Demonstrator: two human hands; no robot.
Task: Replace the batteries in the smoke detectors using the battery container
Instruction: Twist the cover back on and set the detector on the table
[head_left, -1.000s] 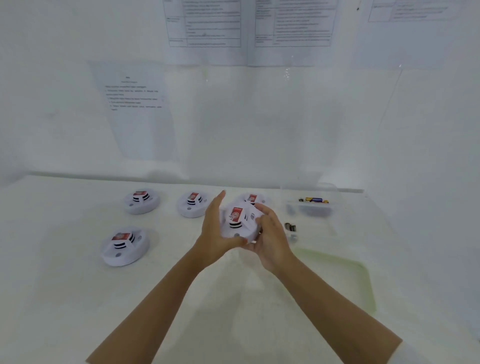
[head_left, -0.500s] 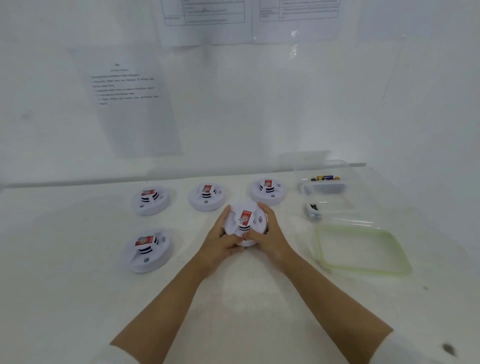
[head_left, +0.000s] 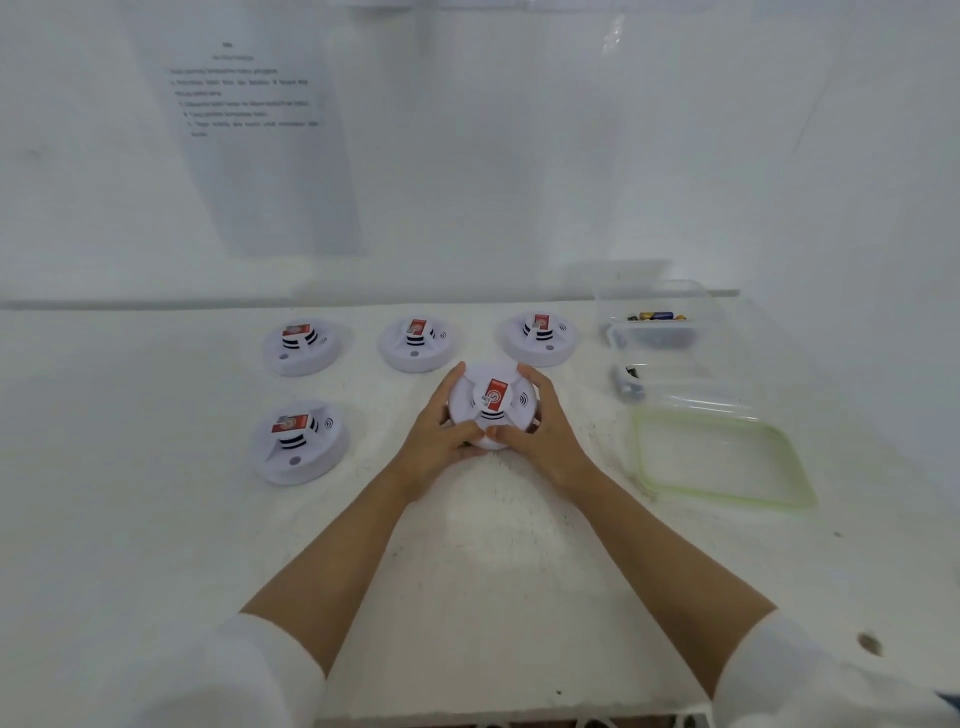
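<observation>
One wide white table (head_left: 156, 545) carries everything we see. At its right lies a clear flat lid with a pale green rim (head_left: 722, 457). Just behind it stands the clear plastic battery container (head_left: 709, 325), open, with a few dark and yellow batteries (head_left: 657, 315) at its far end. Some grey batteries (head_left: 626, 385) sit by its front left corner; we cannot tell whether they are inside it or beside it.

Five round white plastic smoke detectors with red labels are laid out left of the container. These are the back left detector (head_left: 304, 347), the back middle detector (head_left: 415, 344), the back right detector (head_left: 539, 338), the front left detector (head_left: 298, 441) and the centre detector (head_left: 493, 402), which sits between the two hands. We cannot tell whether this one rests on the table or hangs just above it. The left hand (head_left: 439, 441) grasps its left rim, with the fingers curled round the edge. The right hand (head_left: 548, 434) grasps the right rim likewise, and the thumbs nearly meet on the near side.

We judge the centre detector light, stiff and hollow, with a smooth shell that is a little slippery. The broad outer rim is therefore the place to hold it, not the slotted raised centre, which looks more breakable. The batteries are small, hard and apt to roll, so we would pinch each one across its middle.
</observation>
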